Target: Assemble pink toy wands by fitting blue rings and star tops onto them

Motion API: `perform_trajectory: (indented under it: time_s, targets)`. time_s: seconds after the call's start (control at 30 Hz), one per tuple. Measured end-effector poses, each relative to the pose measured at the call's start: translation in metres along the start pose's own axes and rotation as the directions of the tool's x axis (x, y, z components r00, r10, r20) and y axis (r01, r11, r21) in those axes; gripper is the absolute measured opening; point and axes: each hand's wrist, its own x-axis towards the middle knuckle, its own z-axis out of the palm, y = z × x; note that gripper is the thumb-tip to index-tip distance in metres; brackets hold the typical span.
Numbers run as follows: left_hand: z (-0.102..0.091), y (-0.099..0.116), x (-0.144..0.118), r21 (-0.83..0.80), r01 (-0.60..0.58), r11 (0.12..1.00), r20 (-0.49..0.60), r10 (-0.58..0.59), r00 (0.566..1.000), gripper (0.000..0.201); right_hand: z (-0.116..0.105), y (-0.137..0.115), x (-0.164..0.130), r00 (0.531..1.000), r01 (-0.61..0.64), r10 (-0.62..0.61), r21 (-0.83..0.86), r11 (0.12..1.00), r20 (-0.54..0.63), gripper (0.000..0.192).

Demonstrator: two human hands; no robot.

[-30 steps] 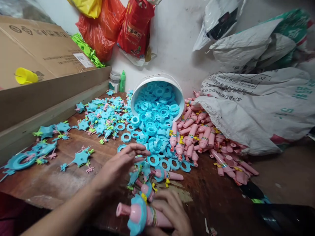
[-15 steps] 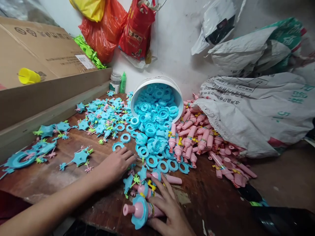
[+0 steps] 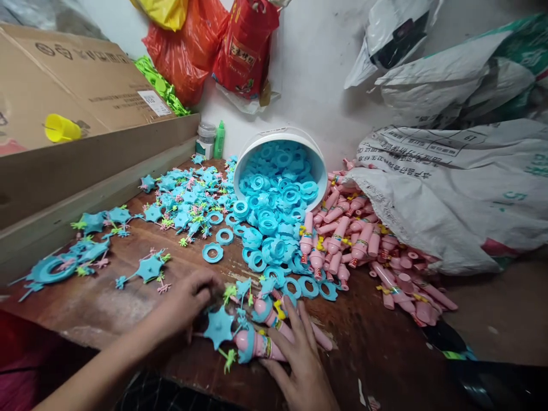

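The left hand point(image 3: 188, 301) curls its fingers at the edge of a blue star point(image 3: 219, 327), which sits at the tip of a pink tube point(image 3: 261, 345); whether the fingers pinch the star or only press it I cannot tell. The right hand point(image 3: 302, 359) lies flat with fingers spread over the tube's body, pinning it to the tabletop point(image 3: 107, 308) rather than closing round it. Judging by this, one toy is mid-assembly, with the star just going on. At 12 o'clock from the hands lie two or three more tubes point(image 3: 268, 311) already wearing blue parts, a small finished batch. Further out at 12 o'clock, blue rings point(image 3: 274, 228) spill from a tipped white bucket point(image 3: 314, 165), and at 1 to 2 o'clock a heap of bare pink tubes point(image 3: 355, 240) pours from a woven sack point(image 3: 449, 194). At 10 to 11 o'clock loose stars point(image 3: 184, 200) are strewn across the tabletop, with a cardboard box point(image 3: 85, 85) beyond. The stock piles far outweigh the finished pieces, so most of the work looks to remain.
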Motion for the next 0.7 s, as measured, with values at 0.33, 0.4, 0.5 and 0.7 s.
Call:
perform_trajectory:
  time_s: [0.33, 0.4, 0.5, 0.7]
  targets:
    - [0.026, -0.040, -0.072, 0.247, -0.366, 0.897, -0.078, 0.395, 0.915, 0.048, 0.013, -0.014, -0.033, 0.986, -0.065, 0.089, 0.167, 0.984, -0.142, 0.044]
    - [0.030, -0.045, -0.077, 0.322, -0.431, 0.843, 0.041, 0.442, 0.896, 0.053, 0.025, -0.022, -0.038, 0.979, -0.119, 0.154, 0.242, 0.963, -0.133, 0.047]
    - [0.032, -0.047, -0.072, 0.340, -0.444, 0.829, 0.105, 0.435, 0.894, 0.054, 0.037, -0.031, -0.038, 0.969, -0.181, 0.228, 0.347, 0.920, -0.099, 0.047]
    - [0.028, -0.021, -0.054, 0.097, -0.245, 0.965, -0.155, 0.258, 0.954, 0.049, 0.025, -0.028, -0.028, 0.946, -0.260, 0.317, 0.434, 0.862, -0.064, 0.046]
